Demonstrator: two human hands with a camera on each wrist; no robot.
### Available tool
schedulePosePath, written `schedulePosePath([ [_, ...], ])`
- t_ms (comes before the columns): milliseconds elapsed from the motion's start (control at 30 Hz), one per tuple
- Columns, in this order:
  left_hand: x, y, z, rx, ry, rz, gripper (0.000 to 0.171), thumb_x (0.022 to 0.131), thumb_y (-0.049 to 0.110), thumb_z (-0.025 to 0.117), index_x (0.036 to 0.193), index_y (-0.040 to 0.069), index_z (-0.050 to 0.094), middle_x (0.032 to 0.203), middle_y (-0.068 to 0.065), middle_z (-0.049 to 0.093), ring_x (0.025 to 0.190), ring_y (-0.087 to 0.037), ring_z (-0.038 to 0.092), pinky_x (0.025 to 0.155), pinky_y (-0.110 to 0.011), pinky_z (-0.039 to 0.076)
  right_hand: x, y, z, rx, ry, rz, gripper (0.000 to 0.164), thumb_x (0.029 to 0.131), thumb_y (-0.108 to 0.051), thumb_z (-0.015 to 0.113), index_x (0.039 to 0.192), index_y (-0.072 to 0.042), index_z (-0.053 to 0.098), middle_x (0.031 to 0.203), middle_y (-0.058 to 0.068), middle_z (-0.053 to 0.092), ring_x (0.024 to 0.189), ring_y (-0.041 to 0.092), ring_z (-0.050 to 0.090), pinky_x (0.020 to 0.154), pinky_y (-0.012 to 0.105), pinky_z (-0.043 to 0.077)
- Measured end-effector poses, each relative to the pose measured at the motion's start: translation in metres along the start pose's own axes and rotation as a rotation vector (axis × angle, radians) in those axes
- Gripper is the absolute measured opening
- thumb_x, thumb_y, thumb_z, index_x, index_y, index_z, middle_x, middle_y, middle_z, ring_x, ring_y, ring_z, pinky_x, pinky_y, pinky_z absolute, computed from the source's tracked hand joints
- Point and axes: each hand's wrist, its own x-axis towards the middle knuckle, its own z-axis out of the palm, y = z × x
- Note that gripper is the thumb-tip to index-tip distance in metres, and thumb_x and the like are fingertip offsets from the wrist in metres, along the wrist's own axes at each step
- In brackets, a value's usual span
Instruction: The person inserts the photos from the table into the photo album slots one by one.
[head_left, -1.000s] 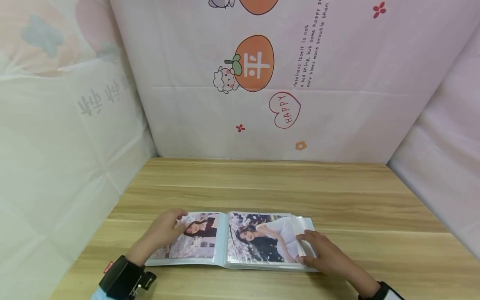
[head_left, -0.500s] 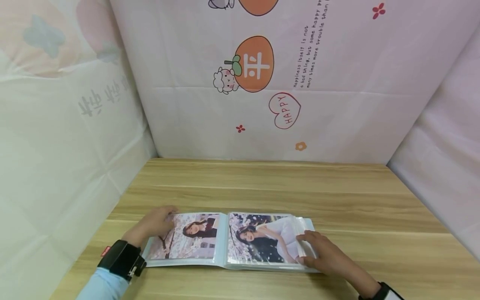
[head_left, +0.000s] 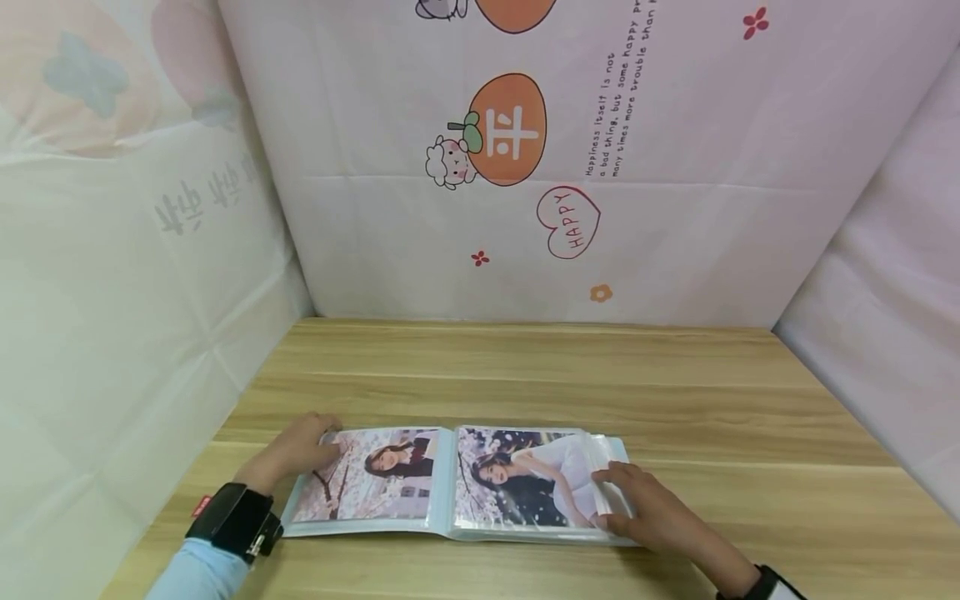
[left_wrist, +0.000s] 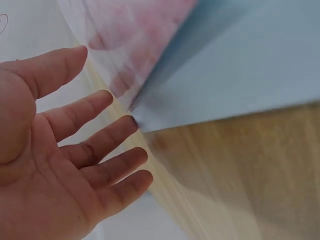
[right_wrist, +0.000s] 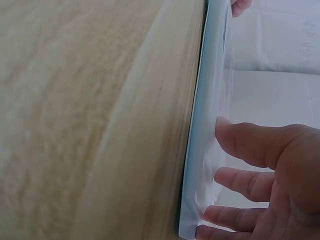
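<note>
A pale blue photo album (head_left: 444,487) lies spread open on the wooden table. Its left page shows a photo (head_left: 382,487) of a person among blossoms; the right page holds a photo (head_left: 525,479) of a person in white. My left hand (head_left: 288,454) is at the album's left edge, and in the left wrist view its fingers are spread and fairly straight, fingertips by the cover corner (left_wrist: 165,107). At the other end, my right hand (head_left: 648,504) rests its fingertips on the clear page sleeves (head_left: 613,492), thumb and fingers apart in the right wrist view.
The wooden table (head_left: 525,375) extends behind and to both sides of the album. A white printed cloth (head_left: 375,242) hangs at the back, with more cloth walls on the left and right. Each wrist wears a black band (head_left: 234,521).
My left hand has slid left off the left photo to the album's outer edge, uncovering more of the picture. My right hand stays where it was.
</note>
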Motion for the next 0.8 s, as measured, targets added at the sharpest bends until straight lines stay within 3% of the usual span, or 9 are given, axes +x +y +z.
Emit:
schedulePosePath([
  [300,0.0013,0.0038,0.0009,0.091,-0.017,-0.069,0.035,0.086,0.021,0.062,0.11,-0.004,0.062,0.101,-0.015,0.057,0.092,-0.03,0.047,0.077,-0.048,0.042,-0.0015,-0.0052,-0.0023,0.007,-0.015,0.017,0.05,0.079,-0.028,0.073,0.116,0.001,0.056,0.119,0.036,0.046,0.106,0.051,0.046,0.082,0.061,0.04],
  [467,0.0049,-0.0001,0.0035,0.091,0.011,-0.108,0.029,0.088,0.029,0.06,0.099,0.003,0.063,0.095,-0.013,0.05,0.089,-0.031,0.044,0.072,-0.045,0.04,-0.0013,-0.0045,-0.0015,0.006,-0.013,0.014,0.05,0.079,-0.027,0.073,0.116,0.001,0.056,0.119,0.036,0.047,0.106,0.051,0.046,0.082,0.061,0.04],
  [600,0.0073,-0.0041,0.004,0.053,0.062,-0.086,0.023,0.088,0.027,0.061,0.091,0.004,0.06,0.09,-0.012,0.049,0.083,-0.028,0.045,0.066,-0.04,0.04,-0.0015,-0.0035,-0.0014,0.004,-0.012,0.018,0.05,0.079,-0.028,0.073,0.117,0.0,0.056,0.12,0.036,0.046,0.107,0.051,0.046,0.081,0.061,0.041],
  [800,0.0067,-0.0056,0.0041,0.012,0.101,-0.041,0.019,0.087,0.019,0.063,0.092,0.001,0.06,0.087,-0.01,0.051,0.076,-0.021,0.047,0.064,-0.037,0.042,-0.0009,-0.002,-0.0016,0.002,-0.024,0.039,0.05,0.08,-0.029,0.072,0.117,0.0,0.056,0.122,0.036,0.045,0.108,0.051,0.045,0.082,0.061,0.04],
])
